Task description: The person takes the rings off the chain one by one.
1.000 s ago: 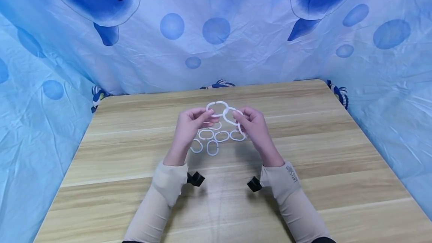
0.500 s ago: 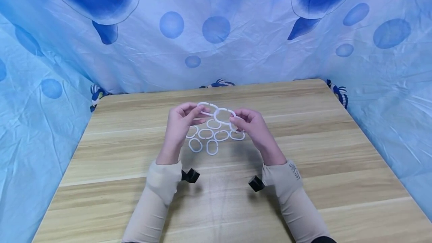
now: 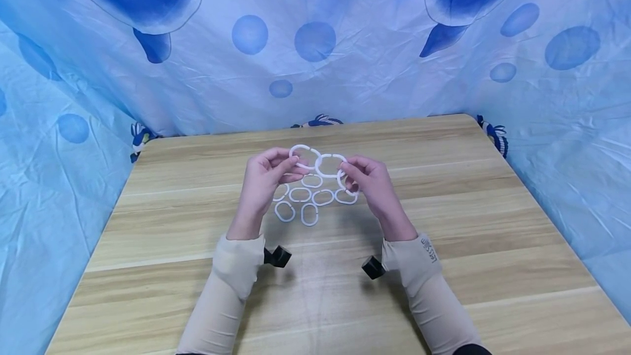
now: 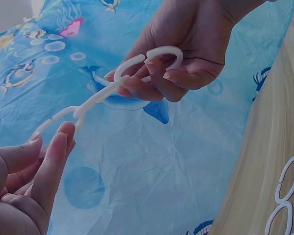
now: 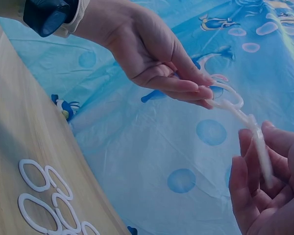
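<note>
Three white oval plastic rings, each with a small gap in its loop, hang linked in a chain between the hands. My left hand (image 3: pixel 261 185) pinches the left end ring (image 3: pixel 303 148) between thumb and fingers. The middle ring (image 3: pixel 323 175) passes through it, its right side pinched by my right hand (image 3: pixel 370 182). From there the third ring (image 4: pixel 172 50) hangs at the right hand's fingers, partly hidden by them. Both hands are raised over the table. Below them, several similar loose rings (image 3: pixel 309 215) lie in a cluster on the tabletop.
A wood-grain table (image 3: pixel 315 295) stretches all around the hands. Behind it and along both sides hangs a blue printed curtain (image 3: pixel 197 92). Small black wrist cameras (image 3: pixel 281 256) sit at the cuffs, close above the table.
Both hands and the linked rings have shifted left, the left hand farthest at first. The rings now tilt more toward the head camera, and more of the loose rings shows.
</note>
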A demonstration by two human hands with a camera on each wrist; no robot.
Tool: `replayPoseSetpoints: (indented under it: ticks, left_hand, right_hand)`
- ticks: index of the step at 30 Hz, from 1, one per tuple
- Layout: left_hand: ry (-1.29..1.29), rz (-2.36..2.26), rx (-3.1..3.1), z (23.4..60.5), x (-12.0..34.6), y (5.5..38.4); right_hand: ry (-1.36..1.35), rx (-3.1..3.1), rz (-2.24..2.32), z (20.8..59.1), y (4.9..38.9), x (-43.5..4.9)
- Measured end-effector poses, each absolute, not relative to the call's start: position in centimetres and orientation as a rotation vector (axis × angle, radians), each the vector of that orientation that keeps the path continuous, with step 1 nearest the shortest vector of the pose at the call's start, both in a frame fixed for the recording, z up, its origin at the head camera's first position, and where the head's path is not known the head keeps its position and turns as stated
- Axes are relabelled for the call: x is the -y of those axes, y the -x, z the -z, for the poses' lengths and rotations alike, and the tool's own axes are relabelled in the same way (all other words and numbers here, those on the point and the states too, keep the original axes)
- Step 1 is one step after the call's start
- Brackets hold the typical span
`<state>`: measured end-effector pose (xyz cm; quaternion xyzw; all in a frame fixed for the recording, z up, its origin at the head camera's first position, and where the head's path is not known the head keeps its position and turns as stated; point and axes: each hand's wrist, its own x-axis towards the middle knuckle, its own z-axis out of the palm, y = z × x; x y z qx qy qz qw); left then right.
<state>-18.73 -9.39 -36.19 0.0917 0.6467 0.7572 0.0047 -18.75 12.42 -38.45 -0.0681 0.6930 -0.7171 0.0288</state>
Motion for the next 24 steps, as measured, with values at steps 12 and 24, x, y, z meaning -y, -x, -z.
replayPoseSetpoints:
  ticks: [12, 24]
  left_hand:
    - [-0.275, -2.382, -2.075, 36.19, 9.09, 18.54]
    - [-0.251, -2.297, -2.103, 36.27, 8.69, 18.29]
  right_hand:
    - [0.163, -2.079, 2.269, 38.37, 18.55, -12.43]
    - [0.169, -2.214, 2.244, 38.54, 18.53, -12.38]
